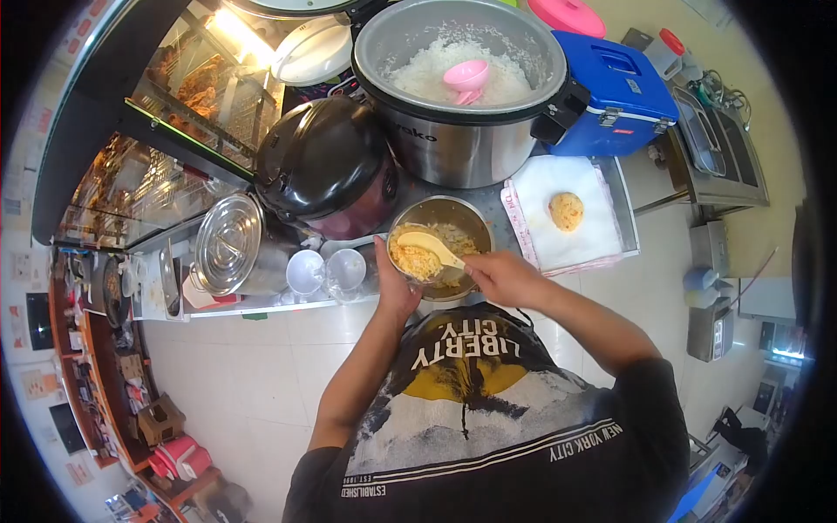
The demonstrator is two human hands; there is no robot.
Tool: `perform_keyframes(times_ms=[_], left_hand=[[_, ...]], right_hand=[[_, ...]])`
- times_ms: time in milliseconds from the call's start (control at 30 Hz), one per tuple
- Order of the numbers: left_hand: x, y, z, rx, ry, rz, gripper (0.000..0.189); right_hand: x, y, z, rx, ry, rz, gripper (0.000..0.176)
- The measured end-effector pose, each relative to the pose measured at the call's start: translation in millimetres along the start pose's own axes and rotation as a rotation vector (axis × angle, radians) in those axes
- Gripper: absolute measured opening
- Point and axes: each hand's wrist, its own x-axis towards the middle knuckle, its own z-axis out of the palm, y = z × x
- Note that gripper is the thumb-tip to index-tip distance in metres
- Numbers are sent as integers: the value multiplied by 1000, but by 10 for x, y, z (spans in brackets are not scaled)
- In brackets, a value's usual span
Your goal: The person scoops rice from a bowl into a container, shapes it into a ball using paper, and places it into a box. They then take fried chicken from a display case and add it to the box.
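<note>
My left hand (pixel 398 286) grips the side of a small bowl (pixel 422 280) filled with yellowish fried rice (pixel 413 258). A pale yellow rice paddle (pixel 431 245) is in my right hand (pixel 503 278), its blade lying on the rice in that bowl. Both hands are over a steel pot (pixel 485 228) with more fried rice inside. To the right, a rounded mound of fried rice (pixel 566 212) sits on white wrapping paper (pixel 591 179), on top of a stack of sheets. The fingers of my left hand are partly hidden behind the bowl.
Behind the pot stand a large cooker of white rice (pixel 471 144) with a pink scoop (pixel 466 76), and a dark closed rice cooker (pixel 318 161). A blue cooler (pixel 610 91) is at right. Plastic cups (pixel 346 269), a lidded steel pot (pixel 228 244) and a glass food cabinet (pixel 174 113) are left.
</note>
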Motion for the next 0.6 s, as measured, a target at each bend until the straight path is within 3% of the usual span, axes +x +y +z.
perform_keyframes(times_ms=[133, 233, 333, 433, 600], left_hand=[[-63, 39, 76, 6, -38, 33, 76], [-32, 83, -45, 72, -40, 153, 68], [30, 104, -311, 235, -1, 342, 62], [124, 93, -480, 338, 16, 461, 59], [49, 60, -198, 210, -17, 423, 58]], right_hand=[[101, 78, -182, 284, -142, 139, 21], [26, -78, -472, 167, -88, 34, 21], [-55, 28, -515, -157, 16, -22, 23], [-54, 219, -287, -383, 159, 48, 25], [172, 119, -85, 414, 108, 316, 29]])
